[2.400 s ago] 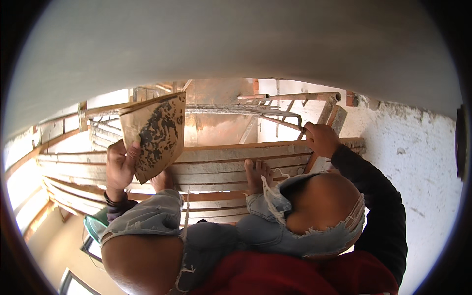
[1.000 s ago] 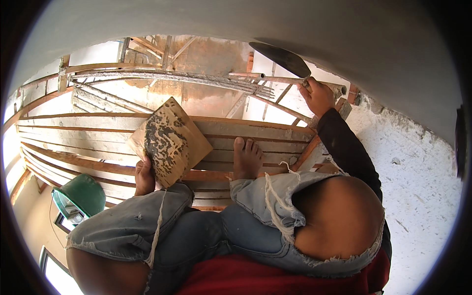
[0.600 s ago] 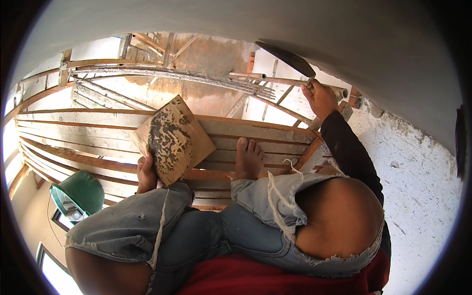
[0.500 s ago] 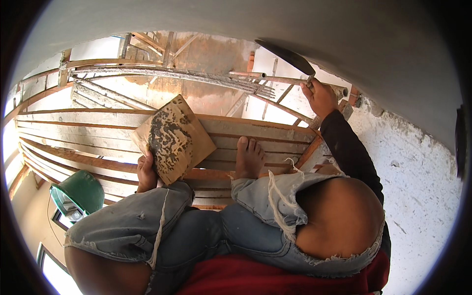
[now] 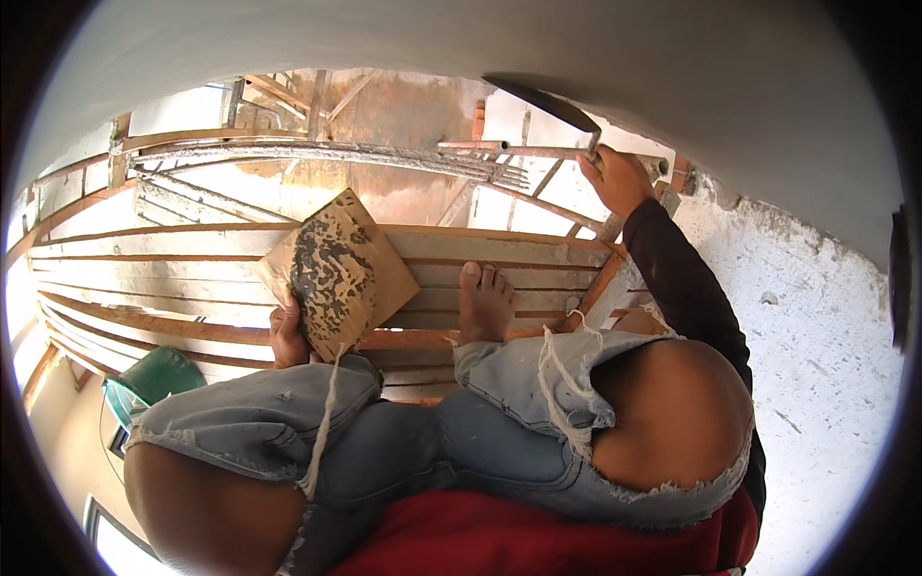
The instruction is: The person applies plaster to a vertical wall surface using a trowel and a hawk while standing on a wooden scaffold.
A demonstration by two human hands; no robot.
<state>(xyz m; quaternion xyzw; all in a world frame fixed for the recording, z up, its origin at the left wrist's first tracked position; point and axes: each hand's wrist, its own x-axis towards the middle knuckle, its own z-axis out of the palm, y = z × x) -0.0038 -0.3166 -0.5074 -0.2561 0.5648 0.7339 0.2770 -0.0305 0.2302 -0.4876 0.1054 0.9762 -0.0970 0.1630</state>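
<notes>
My left hand (image 5: 288,334) grips a square tan board (image 5: 357,269) mottled with dark patches, held low beside my left knee. My right hand (image 5: 619,178) is raised at the upper right, closed on the handle of a trowel (image 5: 543,101). The long dark blade lies along the smooth grey overhead surface (image 5: 413,38), apparently against it. My bare right foot (image 5: 485,302) rests on the wooden slats (image 5: 173,250) between my knees, below the board and trowel.
Metal tubes and bars (image 5: 346,154) cross beyond the slats, among wooden framing (image 5: 120,154). A green bucket (image 5: 154,374) hangs low at the left near a window frame (image 5: 96,533). A rough white wall (image 5: 807,384) runs down the right side.
Since the oldest frame, the board has dropped and turned, and my right hand has risen with the trowel blade now visible. In the last half second the trowel moved slightly left.
</notes>
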